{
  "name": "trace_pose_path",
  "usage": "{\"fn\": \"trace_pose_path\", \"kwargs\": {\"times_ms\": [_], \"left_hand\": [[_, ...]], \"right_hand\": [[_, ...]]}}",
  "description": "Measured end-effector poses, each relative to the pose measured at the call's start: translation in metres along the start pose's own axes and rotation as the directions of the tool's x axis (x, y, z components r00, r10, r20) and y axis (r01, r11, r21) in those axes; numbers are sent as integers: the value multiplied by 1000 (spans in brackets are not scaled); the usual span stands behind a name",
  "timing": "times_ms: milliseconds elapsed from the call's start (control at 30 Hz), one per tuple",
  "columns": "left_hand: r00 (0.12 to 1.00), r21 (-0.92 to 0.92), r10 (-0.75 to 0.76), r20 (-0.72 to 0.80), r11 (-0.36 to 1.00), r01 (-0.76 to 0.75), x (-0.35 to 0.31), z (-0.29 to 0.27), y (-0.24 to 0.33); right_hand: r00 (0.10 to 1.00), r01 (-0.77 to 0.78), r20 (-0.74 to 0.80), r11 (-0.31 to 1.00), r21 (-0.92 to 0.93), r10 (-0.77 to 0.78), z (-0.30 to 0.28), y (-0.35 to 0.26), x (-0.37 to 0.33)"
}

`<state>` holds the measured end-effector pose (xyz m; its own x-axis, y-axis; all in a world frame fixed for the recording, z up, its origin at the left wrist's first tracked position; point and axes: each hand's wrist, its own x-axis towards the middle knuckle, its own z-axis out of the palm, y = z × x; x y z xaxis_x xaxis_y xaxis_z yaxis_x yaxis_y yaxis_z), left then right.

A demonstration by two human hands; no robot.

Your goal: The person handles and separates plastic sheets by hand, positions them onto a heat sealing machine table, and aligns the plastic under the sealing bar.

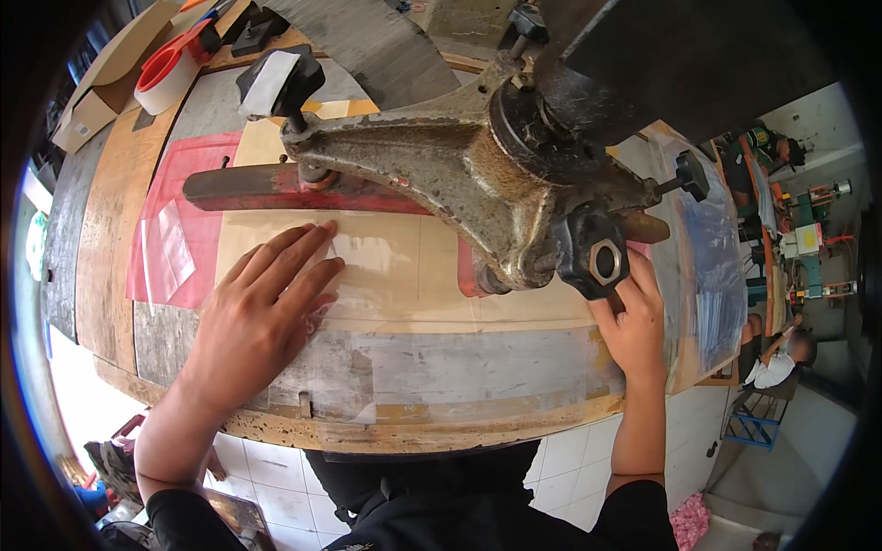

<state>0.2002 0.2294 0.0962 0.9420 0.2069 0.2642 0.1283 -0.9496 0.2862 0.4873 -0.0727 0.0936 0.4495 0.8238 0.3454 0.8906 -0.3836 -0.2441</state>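
My left hand (pixel 262 308) lies with fingers stretched and spread on a glossy clear plastic sheet (pixel 367 243) over a cream backing sheet (pixel 441 317). Its fingertips are just in front of a red-edged metal bar (pixel 248 188). This bar hangs under a worn cast-metal press head (pixel 459 174). My right hand (pixel 634 321) is at the sheet's right side, close below a black star knob (pixel 579 243). Its visible fingers reach forward, partly hidden by that knob. I see nothing held in either hand.
A pink sheet (pixel 165 243) with a small clear plastic piece (pixel 168 253) lies left. Beyond it are a red-and-white tape dispenser (pixel 170 78) and a cardboard box (pixel 101 96). Bluish plastic bags (pixel 717 275) lie right. Two people are off to the right.
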Motion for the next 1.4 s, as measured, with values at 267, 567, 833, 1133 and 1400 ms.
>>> {"fn": "trace_pose_path", "kwargs": {"times_ms": [267,567,833,1133,1400], "left_hand": [[1000,12,-2,10,1000,2,0,0,0],[1000,16,5,0,1000,-5,1,-3,-1],[998,54,65,1,996,-64,-4,-1,-6],[995,41,89,-48,995,-87,-9,4,-12],[993,43,100,-67,994,-98,-11,8,-16]], "right_hand": [[1000,0,3,1000,-1,0,1,2,0],[1000,3,-4,1000,26,-3,1,3,2],[999,38,-22,997,-59,-40,0,1,-2],[1000,8,21,999,-46,-7,3,2,-3],[999,-29,29,999,-14,30,6,2,-7]]}}
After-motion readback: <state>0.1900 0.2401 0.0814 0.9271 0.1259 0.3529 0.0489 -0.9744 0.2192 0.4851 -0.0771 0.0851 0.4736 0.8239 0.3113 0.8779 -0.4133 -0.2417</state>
